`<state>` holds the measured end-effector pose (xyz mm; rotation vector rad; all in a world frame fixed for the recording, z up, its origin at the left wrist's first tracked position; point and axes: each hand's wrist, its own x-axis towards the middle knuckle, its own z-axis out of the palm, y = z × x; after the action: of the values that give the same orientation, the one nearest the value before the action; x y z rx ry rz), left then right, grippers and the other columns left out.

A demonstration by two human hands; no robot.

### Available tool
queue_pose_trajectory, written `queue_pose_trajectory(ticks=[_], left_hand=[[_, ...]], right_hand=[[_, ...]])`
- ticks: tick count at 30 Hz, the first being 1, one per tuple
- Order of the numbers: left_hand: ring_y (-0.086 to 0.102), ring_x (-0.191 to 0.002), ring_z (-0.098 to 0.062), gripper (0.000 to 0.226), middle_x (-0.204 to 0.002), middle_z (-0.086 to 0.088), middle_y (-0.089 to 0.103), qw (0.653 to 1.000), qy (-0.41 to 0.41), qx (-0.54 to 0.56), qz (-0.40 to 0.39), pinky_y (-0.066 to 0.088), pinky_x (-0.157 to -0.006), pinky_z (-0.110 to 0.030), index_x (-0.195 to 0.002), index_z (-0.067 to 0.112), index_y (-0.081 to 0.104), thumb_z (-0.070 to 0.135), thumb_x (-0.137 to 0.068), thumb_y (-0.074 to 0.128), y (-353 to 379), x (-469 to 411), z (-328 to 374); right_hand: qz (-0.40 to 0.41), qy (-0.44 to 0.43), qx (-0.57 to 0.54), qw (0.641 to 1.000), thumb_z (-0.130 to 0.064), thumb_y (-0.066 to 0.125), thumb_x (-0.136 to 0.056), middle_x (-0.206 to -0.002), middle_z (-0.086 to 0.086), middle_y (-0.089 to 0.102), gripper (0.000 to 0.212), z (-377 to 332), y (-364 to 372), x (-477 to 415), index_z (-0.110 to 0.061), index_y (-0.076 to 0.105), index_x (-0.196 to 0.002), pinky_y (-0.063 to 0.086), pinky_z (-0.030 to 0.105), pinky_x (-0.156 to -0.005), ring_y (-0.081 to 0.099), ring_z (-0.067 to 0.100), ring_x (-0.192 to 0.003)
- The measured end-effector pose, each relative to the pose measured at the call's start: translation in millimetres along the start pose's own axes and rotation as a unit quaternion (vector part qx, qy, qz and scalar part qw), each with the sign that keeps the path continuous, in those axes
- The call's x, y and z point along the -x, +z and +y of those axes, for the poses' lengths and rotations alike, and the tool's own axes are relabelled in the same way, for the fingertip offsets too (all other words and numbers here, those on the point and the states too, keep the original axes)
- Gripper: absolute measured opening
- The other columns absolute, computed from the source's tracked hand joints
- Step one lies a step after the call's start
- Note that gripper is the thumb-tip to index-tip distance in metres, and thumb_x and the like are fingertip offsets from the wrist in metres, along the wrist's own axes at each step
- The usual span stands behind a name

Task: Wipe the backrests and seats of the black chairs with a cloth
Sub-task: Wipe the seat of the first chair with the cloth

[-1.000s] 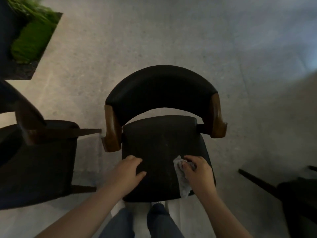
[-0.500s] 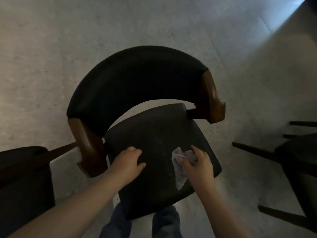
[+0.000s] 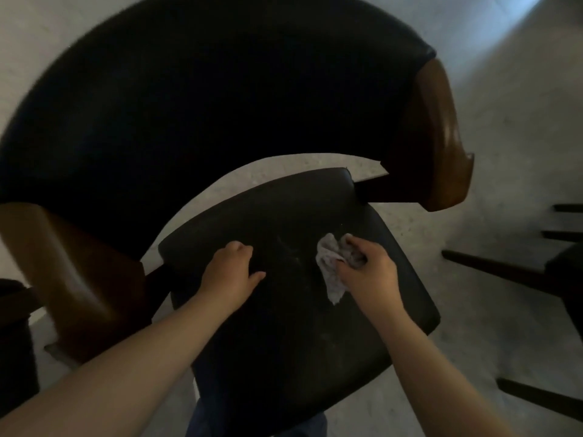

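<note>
Down on the black chair's seat (image 3: pixel 284 342), a person's right hand (image 3: pixel 369 272) bunches a pale cloth (image 3: pixel 331 266), fingers curled round it and pinching its top while a loose tail trails back toward the person, its long axis running front to back. The left hand (image 3: pixel 232 272) rests on the seat just beside it, fingers loosely bent, thumb out, holding nothing; it looks to be steadying the chair. Faint pale streaks (image 3: pixel 291 255) lie between the two hands, just left of the cloth and nearest the right hand, so the next stroke probably runs leftward across them. The curved backrest (image 3: pixel 205 105) rises beyond the fingers, apart from the cloth and ending in a brown wooden arm (image 3: pixel 441 130), and its turn seems yet to come. The seat looks smooth and dark; the room is dim, with a speckled grey floor (image 3: pixel 504 152) and other dark chairs at the right (image 3: pixel 564 269) and left (image 3: pixel 15 342) edges.
</note>
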<state>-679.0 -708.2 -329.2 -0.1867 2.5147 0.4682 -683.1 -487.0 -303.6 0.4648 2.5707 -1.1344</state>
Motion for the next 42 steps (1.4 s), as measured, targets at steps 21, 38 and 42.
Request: queue_pose_trajectory(ticks=[21, 38, 42], left_hand=[[0.013, -0.147, -0.024, 0.085, -0.16, -0.001, 0.013, 0.997, 0.009, -0.064, 0.029, 0.022, -0.119, -0.04, -0.154, 0.023, 0.018, 0.054, -0.088, 0.061, 44.3, -66.1, -7.5], [0.006, -0.147, -0.02, 0.085, -0.161, 0.003, 0.005, 0.996, 0.022, -0.08, 0.042, 0.02, -0.118, -0.038, -0.155, 0.027, 0.009, 0.06, -0.089, 0.052, 53.2, -70.1, -14.5], [0.005, -0.147, -0.02, 0.085, -0.161, 0.003, 0.004, 0.995, 0.023, -0.083, 0.047, 0.018, -0.118, -0.038, -0.155, 0.028, 0.009, 0.061, -0.089, 0.052, 54.9, -70.3, -15.8]], right_hand=[[-0.007, -0.105, 0.193, 0.976, -0.027, 0.067, -0.089, -0.151, -0.001, 0.038, 0.056, 27.2, 55.4, -155.9, -0.022, 0.047, -0.141, 0.031, 0.04, -0.115, 0.033, 0.022, -0.139], [0.027, -0.099, 0.212, 0.972, -0.028, 0.058, -0.095, -0.153, 0.008, 0.031, 0.056, 15.4, 70.9, -221.4, -0.019, 0.037, -0.146, 0.03, 0.05, -0.114, 0.025, 0.03, -0.142], [0.061, -0.167, 0.164, 0.97, -0.009, 0.054, -0.095, -0.146, 0.005, 0.043, 0.04, 26.2, 69.2, -212.7, -0.017, 0.052, -0.134, 0.035, 0.044, -0.112, 0.036, 0.026, -0.136]])
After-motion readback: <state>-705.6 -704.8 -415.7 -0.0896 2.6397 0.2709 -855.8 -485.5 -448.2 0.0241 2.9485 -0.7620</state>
